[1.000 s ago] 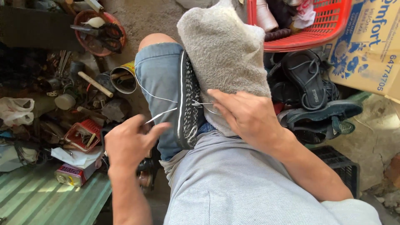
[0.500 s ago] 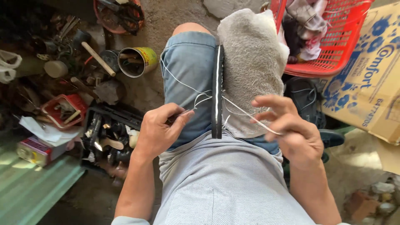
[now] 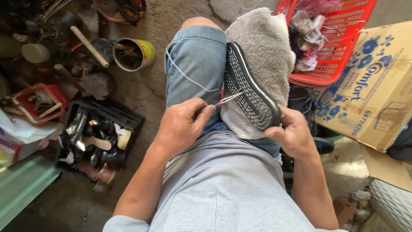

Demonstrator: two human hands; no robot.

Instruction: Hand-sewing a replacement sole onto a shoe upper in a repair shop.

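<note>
1. The black shoe with a ridged rubber sole (image 3: 251,92) lies sole-up on a grey towel (image 3: 266,47) draped over the person's lap, which cushions it and keeps it from sliding on the denim shorts (image 3: 195,64).
2. The right hand (image 3: 294,133) is closed around the near end of the shoe, thumb on the sole edge, apparently to steady it against the pull of the stitching.
3. The left hand (image 3: 182,124) is pinched narrow around a thin metal needle or awl (image 3: 229,98), its tip meeting the sole's edge. A pale thread (image 3: 184,73) loops away from it across the shorts.
4. To the left, on the dirt floor, sit a black plastic crate of tools and shoe parts (image 3: 96,137), a small red basket (image 3: 40,101), a yellow-green tin can (image 3: 137,53) and a wooden-handled hammer (image 3: 88,45), all near that hand.
5. On the right stand a red plastic basket of cloth scraps (image 3: 339,47) and a printed cardboard box (image 3: 373,90).
6. Nothing sits between the hands and the shoe; only the loose thread could snag.
</note>
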